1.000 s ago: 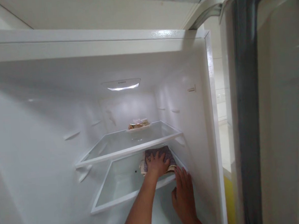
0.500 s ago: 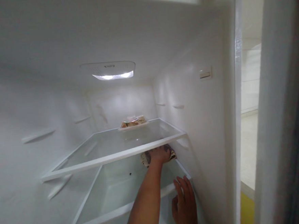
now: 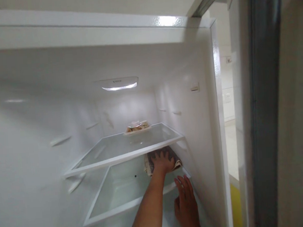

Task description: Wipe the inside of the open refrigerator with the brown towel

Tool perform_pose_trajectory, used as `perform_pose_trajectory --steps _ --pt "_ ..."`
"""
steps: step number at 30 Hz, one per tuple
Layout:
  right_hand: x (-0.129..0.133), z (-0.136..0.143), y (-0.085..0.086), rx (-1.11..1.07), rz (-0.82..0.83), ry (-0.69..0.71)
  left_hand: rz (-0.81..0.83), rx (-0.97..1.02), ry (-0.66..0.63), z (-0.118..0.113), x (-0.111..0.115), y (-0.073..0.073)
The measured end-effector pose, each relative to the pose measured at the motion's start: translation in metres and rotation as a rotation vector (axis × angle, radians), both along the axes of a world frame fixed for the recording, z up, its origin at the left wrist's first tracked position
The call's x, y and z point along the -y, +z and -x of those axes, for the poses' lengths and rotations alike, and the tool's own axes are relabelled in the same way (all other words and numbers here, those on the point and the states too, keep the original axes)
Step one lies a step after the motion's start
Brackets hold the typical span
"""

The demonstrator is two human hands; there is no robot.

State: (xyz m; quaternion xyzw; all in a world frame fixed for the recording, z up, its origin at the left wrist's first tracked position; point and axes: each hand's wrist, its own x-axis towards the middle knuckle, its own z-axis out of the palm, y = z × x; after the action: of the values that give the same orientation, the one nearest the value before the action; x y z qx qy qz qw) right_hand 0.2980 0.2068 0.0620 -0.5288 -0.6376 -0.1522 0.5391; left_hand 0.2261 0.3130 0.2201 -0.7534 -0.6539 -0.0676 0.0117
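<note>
A: Biggest first?
B: Fridge (image 3: 202, 130), its door (image 3: 268, 112) swung wide, presumably for arm room.
A: Shelves?
B: Upper glass shelf (image 3: 117, 150), then lower glass shelf (image 3: 118, 195). Both sit at a slant in view; likely camera angle, can't confirm.
A: The cloth?
B: Folded dark-and-cream cloth (image 3: 150, 162), on the lower shelf, right-hand part, partly under the upper one. Lies flat, probably so the palm bears evenly on it.
A: Hands?
B: Left hand (image 3: 164, 162) palm down on the cloth, grip spread, not pinching. Right hand (image 3: 186, 201) at the lower shelf's front right edge, grip loosely spread, fingers slightly bent, nothing held. Maybe steadying; contact unclear.
A: Smaller stuff?
B: Clear-wrapped food pack (image 3: 137, 128), back of the upper shelf, apart from both hands. Lit lamp cover (image 3: 119, 84) on the ceiling.
A: Brands, labels?
B: None legible. Tiny mark on the lamp cover, too small to read. No label made out on the pack.
</note>
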Motion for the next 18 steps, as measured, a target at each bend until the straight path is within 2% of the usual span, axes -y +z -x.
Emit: perform_pose_trajectory --steps 5,12,15,18 --pt "0.017 -0.004 0.013 -0.121 0.057 0.047 0.009 0.007 0.004 -0.011 0.043 -0.001" --pt "0.033 -0.017 0.035 -0.270 0.033 0.054 0.114 0.030 0.055 -0.026 0.092 0.016" --pt "0.032 -0.020 0.035 -0.294 0.012 0.053 0.133 0.040 0.047 -0.021 0.109 0.019" --pt "0.025 -0.024 0.026 -0.247 0.007 0.082 0.101 0.061 0.022 -0.008 0.125 0.016"
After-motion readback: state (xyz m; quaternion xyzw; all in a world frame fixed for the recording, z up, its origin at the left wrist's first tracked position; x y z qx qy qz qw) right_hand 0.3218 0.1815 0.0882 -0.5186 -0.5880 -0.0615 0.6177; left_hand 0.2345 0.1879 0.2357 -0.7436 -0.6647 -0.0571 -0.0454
